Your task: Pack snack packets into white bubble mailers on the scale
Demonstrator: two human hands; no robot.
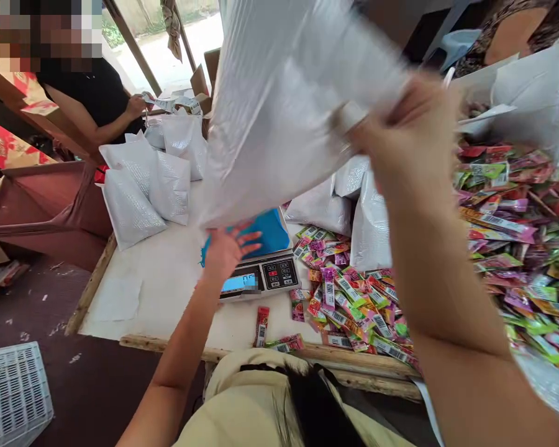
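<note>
My right hand (407, 146) is raised and closed on the upper edge of a large white plastic bag (284, 105), which hangs over the table. My left hand (228, 248) is lower, at the bag's bottom edge, fingers partly stretched over the blue tray (272, 233) of a digital scale (265, 273). Whether the left fingers grip the bag is unclear. A heap of colourful snack packets (354, 304) lies right of the scale.
Filled white bags (142, 186) stand at the table's far left, more (349, 211) behind the scale. Another person in black (88, 93) handles paper labels at the far side. A white crate (12, 394) sits on the floor, lower left. The wooden table edge (168, 344) runs in front.
</note>
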